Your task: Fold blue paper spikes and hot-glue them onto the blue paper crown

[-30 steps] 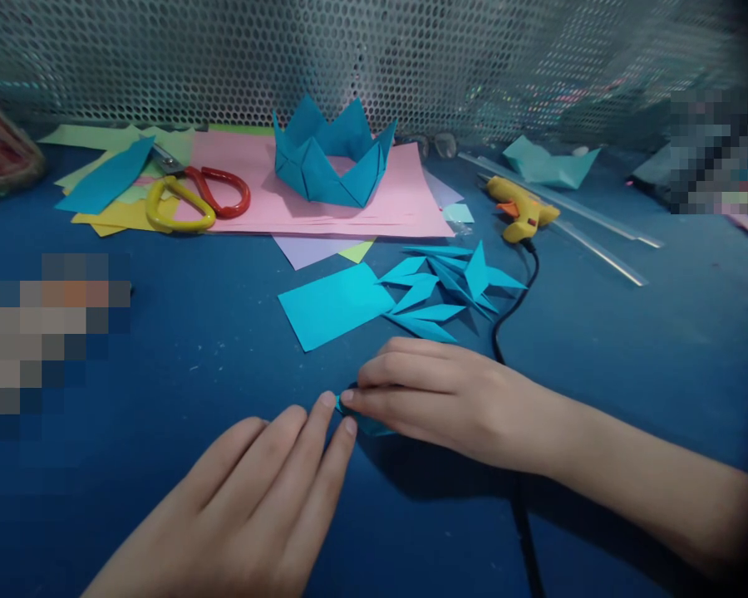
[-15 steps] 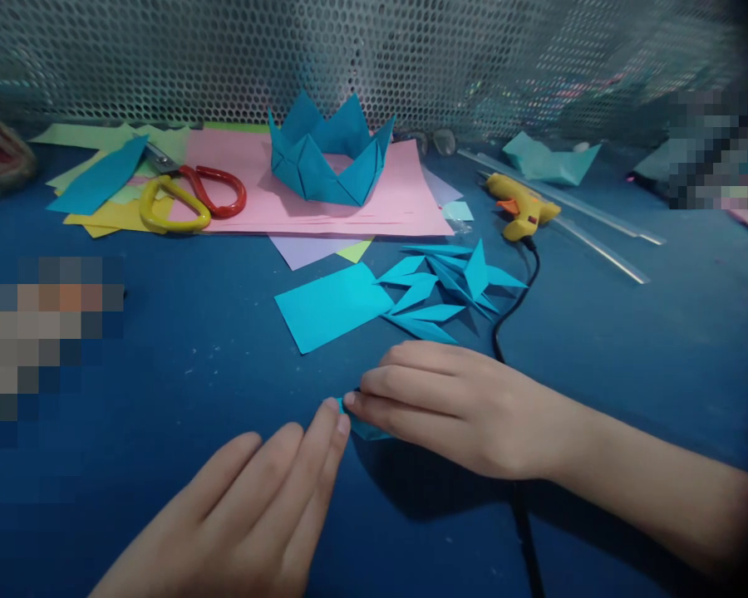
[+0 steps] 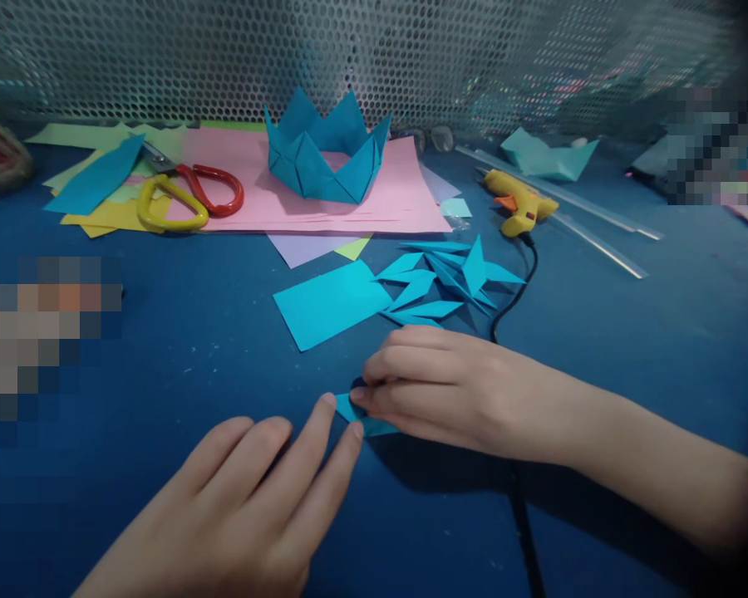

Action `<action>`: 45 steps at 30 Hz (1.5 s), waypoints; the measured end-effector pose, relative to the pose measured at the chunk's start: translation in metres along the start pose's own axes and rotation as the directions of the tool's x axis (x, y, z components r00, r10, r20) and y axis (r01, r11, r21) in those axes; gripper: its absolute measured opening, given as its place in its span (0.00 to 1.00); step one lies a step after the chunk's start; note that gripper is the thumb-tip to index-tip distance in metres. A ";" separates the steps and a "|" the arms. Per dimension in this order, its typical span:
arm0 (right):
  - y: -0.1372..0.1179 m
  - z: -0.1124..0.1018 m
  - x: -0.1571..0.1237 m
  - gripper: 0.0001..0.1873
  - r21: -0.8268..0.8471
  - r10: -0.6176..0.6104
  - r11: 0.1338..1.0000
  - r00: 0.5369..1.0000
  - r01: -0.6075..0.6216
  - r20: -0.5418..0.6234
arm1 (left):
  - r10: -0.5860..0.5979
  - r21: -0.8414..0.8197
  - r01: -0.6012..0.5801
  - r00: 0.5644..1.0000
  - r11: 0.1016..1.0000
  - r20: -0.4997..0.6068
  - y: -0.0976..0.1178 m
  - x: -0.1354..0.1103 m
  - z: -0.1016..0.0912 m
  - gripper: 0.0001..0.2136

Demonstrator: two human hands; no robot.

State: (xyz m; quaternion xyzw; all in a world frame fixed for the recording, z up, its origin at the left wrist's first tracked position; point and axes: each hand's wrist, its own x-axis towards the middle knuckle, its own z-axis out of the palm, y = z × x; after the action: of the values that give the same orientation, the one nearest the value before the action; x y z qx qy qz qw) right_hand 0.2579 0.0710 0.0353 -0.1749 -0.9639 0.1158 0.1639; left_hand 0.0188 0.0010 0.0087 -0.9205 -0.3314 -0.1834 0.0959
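A small folded piece of blue paper point(image 3: 377, 427) lies on the blue table between my hands, partly hidden under the right one. My left hand point(image 3: 237, 498) holds its pointed left end, index fingertip at the upper edge and thumb at the lower edge, slightly apart. From the right, my right hand point(image 3: 455, 394) has its fingers curled and closed on the paper, covering most of it. Just beyond lie a flat blue paper rectangle point(image 3: 330, 303) and a cluster of folded blue paper pieces point(image 3: 420, 286) with pointed ends.
A blue paper crown shape point(image 3: 330, 166) stands on pink sheets point(image 3: 237, 149). Scissors point(image 3: 174, 199) with yellow and red handles lie left of it. A yellow glue gun point(image 3: 519, 203), its black cable point(image 3: 520, 515), and clear glue sticks point(image 3: 598, 245) are at right. Perforated mesh point(image 3: 224, 58) rises behind.
My left thumb and index finger have spread apart, and more of the paper's pointed end shows between them. My right hand has shifted slightly up, its fingers more bent.
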 end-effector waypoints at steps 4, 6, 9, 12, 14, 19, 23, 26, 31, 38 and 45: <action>-0.001 -0.003 -0.001 0.13 0.060 0.010 0.998 1.000 -0.011 0.005 | 0.014 -0.018 -0.014 0.999 1.000 0.038 -0.002 0.001 -0.001 0.17; -0.002 -0.003 -0.001 0.13 0.075 0.020 0.997 1.000 -0.020 0.005 | 0.021 -0.023 -0.020 0.999 1.000 0.034 -0.003 0.001 -0.001 0.17; -0.002 -0.002 -0.001 0.13 0.073 0.028 0.997 0.999 -0.026 -0.021 | 0.021 -0.033 -0.020 0.999 0.999 0.027 -0.005 0.001 -0.001 0.17; 0.000 0.000 -0.002 0.14 0.006 0.012 1.000 0.999 -0.012 -0.053 | 0.028 -0.036 -0.026 0.998 0.999 0.047 -0.006 0.002 -0.001 0.18; 0.001 0.000 -0.003 0.15 -0.060 -0.001 0.998 0.998 -0.003 -0.062 | 0.024 -0.041 -0.022 0.998 0.999 0.061 -0.007 0.002 -0.002 0.18; 0.002 -0.002 -0.005 0.15 -0.120 -0.017 0.993 0.995 0.005 -0.101 | 0.009 -0.071 -0.003 0.997 0.998 0.081 -0.006 0.001 -0.003 0.18; 0.000 -0.002 -0.004 0.12 -0.025 -0.015 1.000 1.000 0.015 -0.016 | -0.027 -0.093 0.035 0.996 0.995 0.087 -0.004 0.001 -0.003 0.17; 0.000 -0.002 -0.004 0.12 0.019 0.008 1.000 0.999 -0.008 0.034 | -0.041 -0.115 0.050 0.996 0.992 0.073 -0.003 0.002 -0.002 0.16; 0.002 -0.003 -0.006 0.15 -0.037 -0.012 0.999 0.999 0.013 0.041 | 0.019 -0.104 -0.023 0.999 0.994 -0.045 -0.003 0.005 0.001 0.15; 0.002 -0.006 -0.006 0.14 -0.253 -0.095 0.964 0.995 0.082 -0.038 | 0.066 -0.082 -0.065 0.998 0.994 0.010 -0.006 0.002 0.002 0.14; -0.002 0.005 -0.004 0.13 -0.066 -0.001 0.998 0.998 -0.003 -0.068 | 0.072 -0.094 -0.073 0.997 0.993 -0.021 -0.008 0.004 0.000 0.13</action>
State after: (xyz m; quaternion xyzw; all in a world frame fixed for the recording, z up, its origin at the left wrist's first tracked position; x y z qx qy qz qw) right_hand 0.2591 0.0667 0.0305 -0.1847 -0.9610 0.0778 0.1905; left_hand 0.0162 0.0095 0.0105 -0.9339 -0.2878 -0.2031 0.0616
